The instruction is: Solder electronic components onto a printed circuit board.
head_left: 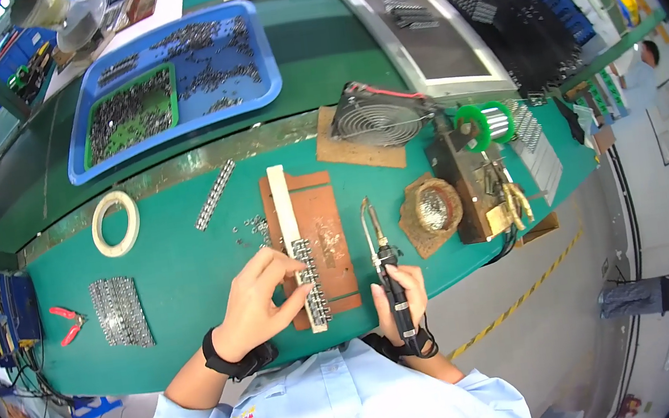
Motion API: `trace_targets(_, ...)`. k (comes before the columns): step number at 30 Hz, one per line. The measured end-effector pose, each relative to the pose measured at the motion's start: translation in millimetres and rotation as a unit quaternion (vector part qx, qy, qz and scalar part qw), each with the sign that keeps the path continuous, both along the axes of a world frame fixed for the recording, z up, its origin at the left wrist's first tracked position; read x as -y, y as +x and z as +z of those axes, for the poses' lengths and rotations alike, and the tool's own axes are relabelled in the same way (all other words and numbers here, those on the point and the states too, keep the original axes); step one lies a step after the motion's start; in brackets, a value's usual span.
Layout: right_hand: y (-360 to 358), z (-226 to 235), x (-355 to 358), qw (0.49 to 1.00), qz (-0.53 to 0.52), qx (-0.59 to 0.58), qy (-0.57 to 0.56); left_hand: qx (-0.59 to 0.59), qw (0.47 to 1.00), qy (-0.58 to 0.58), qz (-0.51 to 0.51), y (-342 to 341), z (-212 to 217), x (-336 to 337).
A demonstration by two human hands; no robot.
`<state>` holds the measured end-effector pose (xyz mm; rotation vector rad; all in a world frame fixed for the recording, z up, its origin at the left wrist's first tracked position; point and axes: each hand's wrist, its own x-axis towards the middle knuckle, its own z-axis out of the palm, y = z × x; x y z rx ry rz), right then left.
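Observation:
My right hand (405,290) is wrapped round a black soldering iron (400,314) with its metal tip and a thin feed tube pointing away from me. My left hand (258,298) has thumb and fingertips pinched on a row of small metal parts (306,267). That row lies along a pale wooden bar (281,203). Beneath the bar is a brown board (330,251) with shiny specks on it. The fingers partly hide the parts they touch. Loose small metal pieces (256,229) are scattered left of the board.
A solder spool (472,127) on a stand, a metal dish (437,205) and a fan (378,120) stand right. Left are a tape roll (134,225), red-handled pliers (74,331) and a component panel (120,312). A blue tray (271,66) lies behind, near a framed screen (441,87).

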<state>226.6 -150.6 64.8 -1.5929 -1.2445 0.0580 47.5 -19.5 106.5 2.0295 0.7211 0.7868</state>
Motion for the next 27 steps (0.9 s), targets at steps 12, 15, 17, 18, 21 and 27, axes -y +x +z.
trace_targets(12,36.2,53.1,56.5,0.997,0.000,-0.047,0.055,-0.008,0.997,0.077,-0.025,47.9,59.6,59.4)
trace_targets(15,39.3,58.1,67.4,0.997,0.004,-0.043,0.067,0.003,0.997,0.077,-0.021,47.1,64.2,67.9)
trace_targets(17,42.0,61.3,70.1,0.996,0.019,-0.045,0.073,-0.011,0.995,0.091,-0.025,43.8,72.1,72.8)
trace_targets(18,42.7,62.7,71.9,0.996,0.017,-0.045,0.076,-0.018,0.995,0.097,-0.027,42.6,73.3,74.9)
trace_targets(21,43.4,64.7,75.7,0.996,0.016,-0.051,0.065,-0.028,0.999,-0.023,0.005,34.5,59.9,82.6)
trace_targets(27,49.2,60.3,81.3,0.996,0.012,-0.052,0.071,0.087,0.949,-0.295,0.072,35.7,41.5,101.2)
